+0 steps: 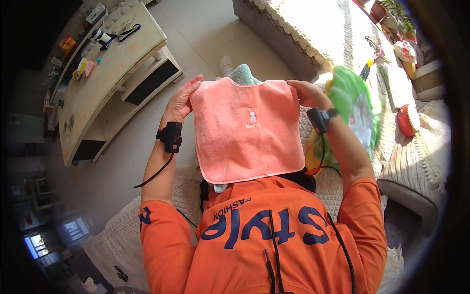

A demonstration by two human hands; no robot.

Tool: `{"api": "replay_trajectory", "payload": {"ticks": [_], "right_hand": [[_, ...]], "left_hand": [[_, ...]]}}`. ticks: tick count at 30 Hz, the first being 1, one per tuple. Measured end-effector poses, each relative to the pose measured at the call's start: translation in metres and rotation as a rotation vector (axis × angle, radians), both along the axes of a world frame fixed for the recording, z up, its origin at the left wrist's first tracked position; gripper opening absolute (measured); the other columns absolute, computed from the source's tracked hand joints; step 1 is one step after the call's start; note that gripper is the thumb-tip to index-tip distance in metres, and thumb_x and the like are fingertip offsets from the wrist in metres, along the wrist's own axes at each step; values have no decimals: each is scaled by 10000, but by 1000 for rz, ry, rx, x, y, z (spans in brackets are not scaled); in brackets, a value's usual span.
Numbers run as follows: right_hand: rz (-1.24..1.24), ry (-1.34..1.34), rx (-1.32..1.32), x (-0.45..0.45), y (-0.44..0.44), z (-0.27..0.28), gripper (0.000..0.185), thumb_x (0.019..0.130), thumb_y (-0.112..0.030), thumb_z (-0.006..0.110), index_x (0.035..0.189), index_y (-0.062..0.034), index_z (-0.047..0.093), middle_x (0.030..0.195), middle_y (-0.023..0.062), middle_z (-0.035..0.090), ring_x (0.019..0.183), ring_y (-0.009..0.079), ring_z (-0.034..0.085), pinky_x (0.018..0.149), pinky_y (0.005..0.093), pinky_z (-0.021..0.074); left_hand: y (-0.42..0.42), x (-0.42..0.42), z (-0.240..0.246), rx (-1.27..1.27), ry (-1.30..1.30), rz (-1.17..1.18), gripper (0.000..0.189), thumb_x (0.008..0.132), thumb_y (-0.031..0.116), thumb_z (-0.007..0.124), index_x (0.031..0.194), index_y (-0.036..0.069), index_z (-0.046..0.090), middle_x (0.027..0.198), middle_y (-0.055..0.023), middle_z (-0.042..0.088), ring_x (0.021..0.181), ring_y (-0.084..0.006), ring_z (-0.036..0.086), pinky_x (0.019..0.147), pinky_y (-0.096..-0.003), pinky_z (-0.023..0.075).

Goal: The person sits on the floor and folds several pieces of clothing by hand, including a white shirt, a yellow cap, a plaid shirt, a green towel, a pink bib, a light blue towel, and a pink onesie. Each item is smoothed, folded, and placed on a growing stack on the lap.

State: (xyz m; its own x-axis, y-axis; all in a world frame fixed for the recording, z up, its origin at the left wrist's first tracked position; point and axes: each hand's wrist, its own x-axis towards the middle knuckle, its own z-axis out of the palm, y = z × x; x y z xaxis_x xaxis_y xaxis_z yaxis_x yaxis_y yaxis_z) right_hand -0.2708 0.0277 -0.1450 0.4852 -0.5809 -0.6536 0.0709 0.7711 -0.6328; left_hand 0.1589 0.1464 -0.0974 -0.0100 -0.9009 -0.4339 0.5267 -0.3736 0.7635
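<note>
A pink terry-cloth bib (pixel 227 136) with a small embroidered figure is spread flat between my hands, over my lap. My left hand (pixel 181 97) pinches its upper left corner, with one finger raised. At its upper right corner, my right hand (pixel 306 92) holds the edge, its fingertips partly behind the cloth. A pale green terry cloth (pixel 244 74) shows behind the curved neckline, and a bit of similar cloth peeks out below the bib's lower edge. Each wrist wears a black strapped device with a cable.
A long cream table (pixel 121 70) with a strapped bottle (pixel 101 38) stands at the left. To the right, a green plastic bag (pixel 349 99) lies on the quilted sofa cover, near a red drum-like object (pixel 407 120). A white shoe (pixel 226 65) is on the tiled floor.
</note>
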Motion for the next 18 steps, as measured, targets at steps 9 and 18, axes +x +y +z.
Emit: {"api": "replay_trajectory", "payload": {"ticks": [9, 18], "right_hand": [[-278, -372, -624, -21, 28, 123, 180, 1020, -134, 590, 1173, -60, 647, 1035, 39, 693, 925, 139, 678, 814, 300, 569], [414, 567, -872, -41, 137, 121, 166, 968, -133, 637, 1107, -53, 683, 1010, 35, 677, 931, 135, 646, 826, 313, 526]], "left_hand": [[30, -6, 92, -329, -97, 48, 282, 967, 93, 658, 1244, 44, 668, 1124, -51, 707, 1033, -119, 665, 919, -276, 547], [112, -11, 61, -76, -300, -63, 312, 973, 93, 627, 1273, 7, 631, 1163, -60, 672, 1036, -102, 639, 899, -261, 536]]}}
